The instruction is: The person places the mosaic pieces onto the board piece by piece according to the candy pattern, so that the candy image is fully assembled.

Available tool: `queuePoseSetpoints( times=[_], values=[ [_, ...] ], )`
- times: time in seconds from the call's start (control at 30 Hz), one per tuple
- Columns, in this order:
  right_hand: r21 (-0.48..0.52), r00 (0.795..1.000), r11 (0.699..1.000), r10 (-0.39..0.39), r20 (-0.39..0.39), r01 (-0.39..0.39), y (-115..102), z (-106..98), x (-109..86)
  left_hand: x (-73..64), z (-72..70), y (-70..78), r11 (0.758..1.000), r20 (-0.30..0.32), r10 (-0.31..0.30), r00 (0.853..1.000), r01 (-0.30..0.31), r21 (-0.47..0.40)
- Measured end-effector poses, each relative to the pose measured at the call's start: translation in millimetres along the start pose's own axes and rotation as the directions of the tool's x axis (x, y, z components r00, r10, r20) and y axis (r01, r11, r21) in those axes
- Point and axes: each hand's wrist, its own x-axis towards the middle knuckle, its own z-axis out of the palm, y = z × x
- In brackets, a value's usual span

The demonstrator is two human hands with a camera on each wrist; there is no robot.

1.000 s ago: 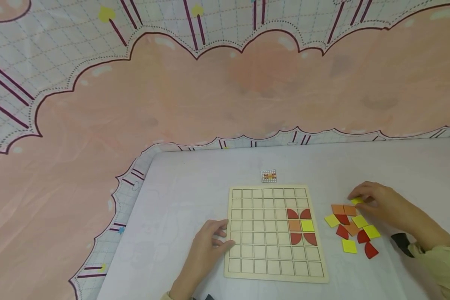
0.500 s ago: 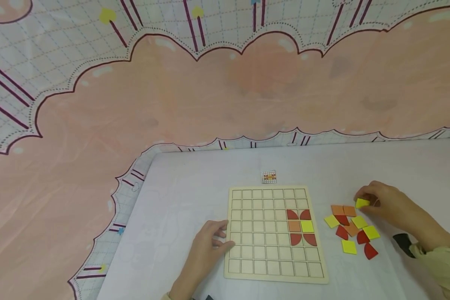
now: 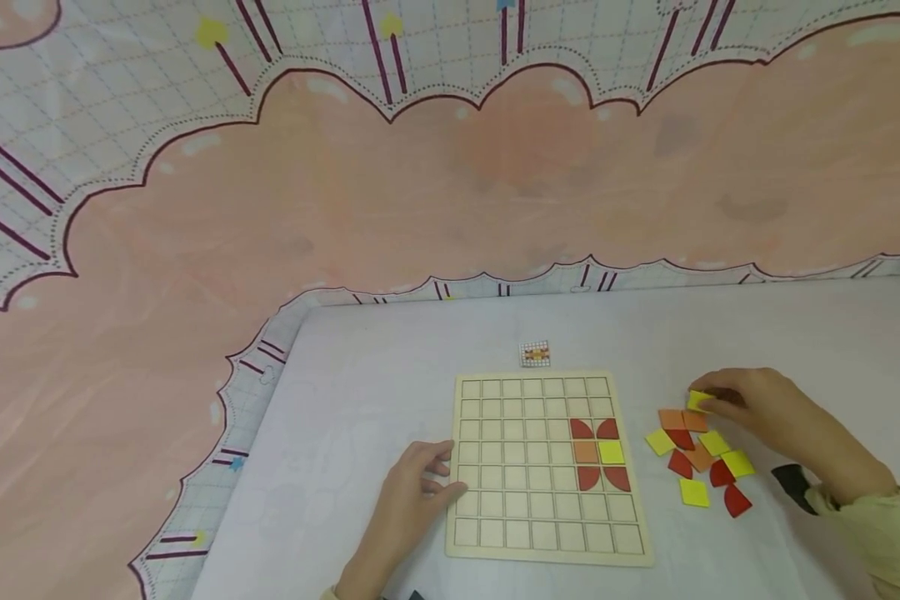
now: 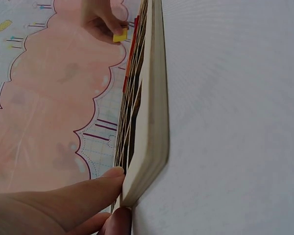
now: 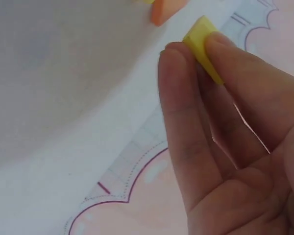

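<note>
A pale wooden grid board lies on the table, with red quarter-round tiles, an orange square and a yellow square in its right-hand columns. My left hand grips the board's left edge; in the left wrist view its thumb lies at the rim. My right hand pinches a yellow tile between thumb and fingers, above the far side of the loose tiles. In the right wrist view this yellow tile stands tilted at the fingertips.
Loose yellow, orange and red tiles lie in a cluster right of the board, some overlapping. A small printed pattern card lies beyond the board's far edge. A patterned cloth covers the wall behind the white table.
My right hand lifted the yellow tile, turned it in its fingers and shifted slightly left with it. My left hand stays at the board's edge.
</note>
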Motion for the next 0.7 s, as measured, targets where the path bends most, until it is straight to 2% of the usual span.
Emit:
queuePoseSetpoints(
  times=[0.57, 0.7],
  values=[
    [0.089, 0.998, 0.995, 0.029, 0.053, -0.033, -37, 15, 5.5, 0.9, 2.0, -1.7, 1.000, -0.002, 0.005, 1.000, -0.005, 0.002],
    [0.084, 0.999, 0.996, -0.015, 0.040, 0.011, -47, 17, 7.9, 1.0, 2.0, -2.0, 1.000, -0.003, 0.008, 1.000, -0.008, 0.005]
  ],
)
